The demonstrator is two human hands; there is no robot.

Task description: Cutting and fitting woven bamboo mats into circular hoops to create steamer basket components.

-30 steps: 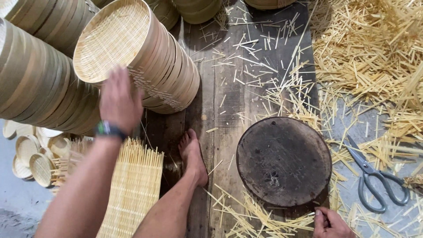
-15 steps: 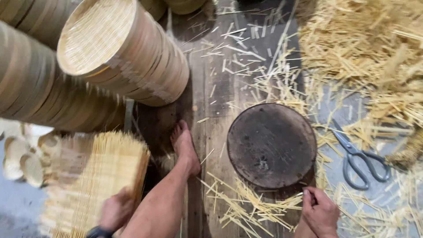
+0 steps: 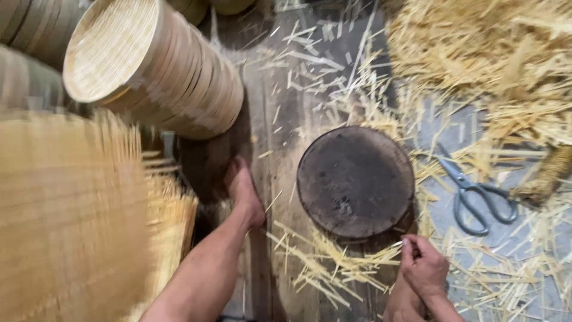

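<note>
Right hand [image 3: 424,269] loosely curled, fingertips pinching thin bamboo sliver [image 3: 395,244] at near edge of round dark block [image 3: 356,180]; left hand out of view; blurred woven bamboo mat [image 3: 68,214] at left.

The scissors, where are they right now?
In the head view the scissors lie on the right, on the grey floor among bamboo slivers, just right of the round dark block and above the right hand.
</note>
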